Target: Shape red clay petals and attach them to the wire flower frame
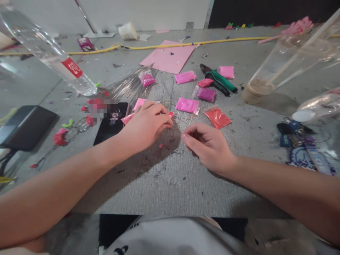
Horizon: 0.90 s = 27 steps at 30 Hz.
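My left hand [146, 124] rests on the grey table with its fingers curled, pinching a small red bit of clay [170, 114] at the fingertips. My right hand [208, 145] lies a little to the right, its fingers curled inward and pinched; what they hold is too small to make out. Thin wires [170, 92] fan out just beyond both hands. Around them lie several small bags of pink, magenta and red clay, among them a pink bag [187, 105] and a red bag [217, 117].
Green-handled pliers [219, 80] and a pink paper sheet [170, 56] lie farther back. A clear water bottle [50, 53] lies at the left, a black phone [111, 122] beside my left hand, a plastic cup [278, 67] and keys [294, 132] at the right. A yellow cable [159, 46] crosses the back.
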Tool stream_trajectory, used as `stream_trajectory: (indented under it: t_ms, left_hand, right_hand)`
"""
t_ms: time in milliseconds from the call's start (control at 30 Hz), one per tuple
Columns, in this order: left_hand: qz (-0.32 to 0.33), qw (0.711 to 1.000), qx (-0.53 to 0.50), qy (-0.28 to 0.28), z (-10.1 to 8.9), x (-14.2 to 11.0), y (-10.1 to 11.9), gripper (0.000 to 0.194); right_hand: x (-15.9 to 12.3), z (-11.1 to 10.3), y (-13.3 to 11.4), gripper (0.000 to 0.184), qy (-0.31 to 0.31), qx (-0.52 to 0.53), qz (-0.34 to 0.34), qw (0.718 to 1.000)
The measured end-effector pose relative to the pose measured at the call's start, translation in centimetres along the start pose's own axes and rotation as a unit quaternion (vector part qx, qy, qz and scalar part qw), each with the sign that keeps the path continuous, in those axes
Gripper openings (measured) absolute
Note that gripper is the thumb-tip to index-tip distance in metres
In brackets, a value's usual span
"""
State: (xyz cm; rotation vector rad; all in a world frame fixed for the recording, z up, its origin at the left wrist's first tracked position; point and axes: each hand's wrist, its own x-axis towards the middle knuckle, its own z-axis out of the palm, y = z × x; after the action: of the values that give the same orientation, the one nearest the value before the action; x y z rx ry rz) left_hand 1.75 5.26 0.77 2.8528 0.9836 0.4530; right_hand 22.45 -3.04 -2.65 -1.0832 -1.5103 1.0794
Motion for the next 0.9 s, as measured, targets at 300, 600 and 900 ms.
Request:
stream_trajectory:
  t_ms: [300, 600, 900]
  left_hand:
    - [-0.162, 0.896, -0.413, 0.023, -3.5, -3.8, 4.9, 0.012]
    - [-0.263, 0.706, -0.658, -0.017, -1.1, -4.8, 5.5, 0.008]
    - [-0.254, 0.706, -0.661, -0.028, -1.1, -5.8, 5.8, 0.012]
  right_hand:
    - [-0.9, -0.5, -1.2, 0.012, -0.052, -0.082, -0.157, 0.983]
    - [-1.0, -0.2, -1.7, 0.008, -0.086, -0.1, -0.228, 0.965]
    - [-1.2, 0.0, -2.1, 0.014, -0.11, -0.118, -0.243, 0.956]
